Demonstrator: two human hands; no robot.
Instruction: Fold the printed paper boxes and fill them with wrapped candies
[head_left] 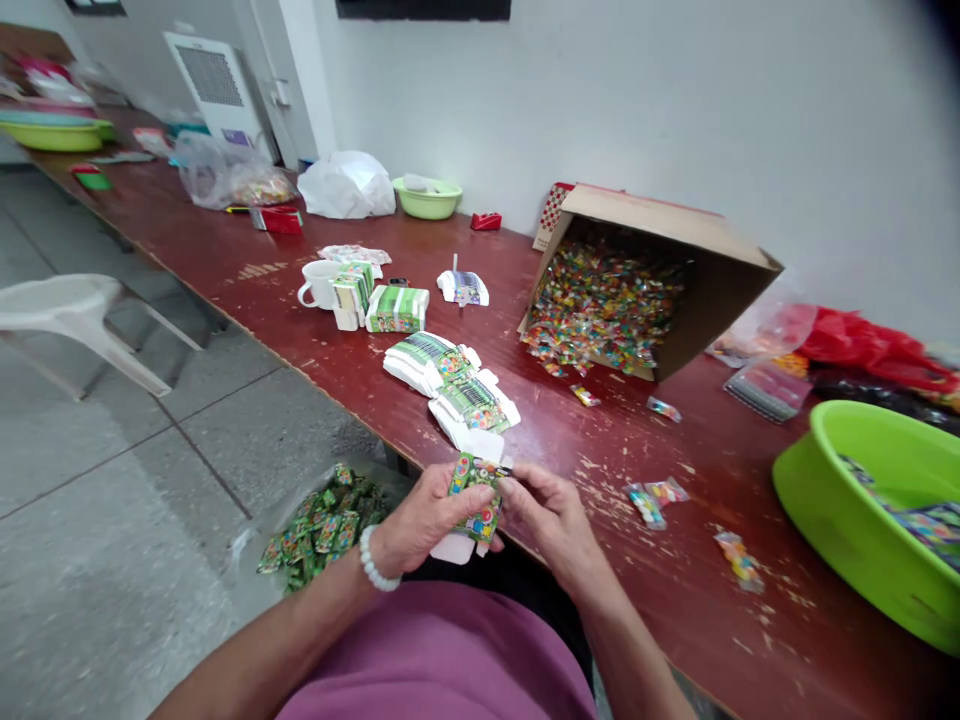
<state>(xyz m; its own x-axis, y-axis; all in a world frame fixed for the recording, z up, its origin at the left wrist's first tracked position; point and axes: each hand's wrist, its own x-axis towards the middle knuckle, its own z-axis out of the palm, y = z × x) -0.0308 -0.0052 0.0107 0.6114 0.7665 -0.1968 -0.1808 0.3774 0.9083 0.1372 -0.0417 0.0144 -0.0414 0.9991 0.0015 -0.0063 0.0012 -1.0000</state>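
A small green printed candy box (480, 505) with white end flaps sticking out is between my two hands, over the table's front edge. My left hand (431, 515) grips it from the left, thumb across its printed face. At its right side my right hand (551, 515) pinches the upper edge near a flap; the fingertips are partly hidden. Just beyond lie stacks of flat green-and-white cartons (472, 405), spread in a fan. Farther back, more bundled cartons (397, 308) rest beside a white mug (319, 285).
A large cardboard box (720, 300) lies tipped, full of wrapped candies (600, 300). Loose candy packets (739, 560) are on the red table (585, 620). A green basin (832, 520) stands at right. A bag of filled green packs (322, 530) sits below left, near a white stool (67, 300).
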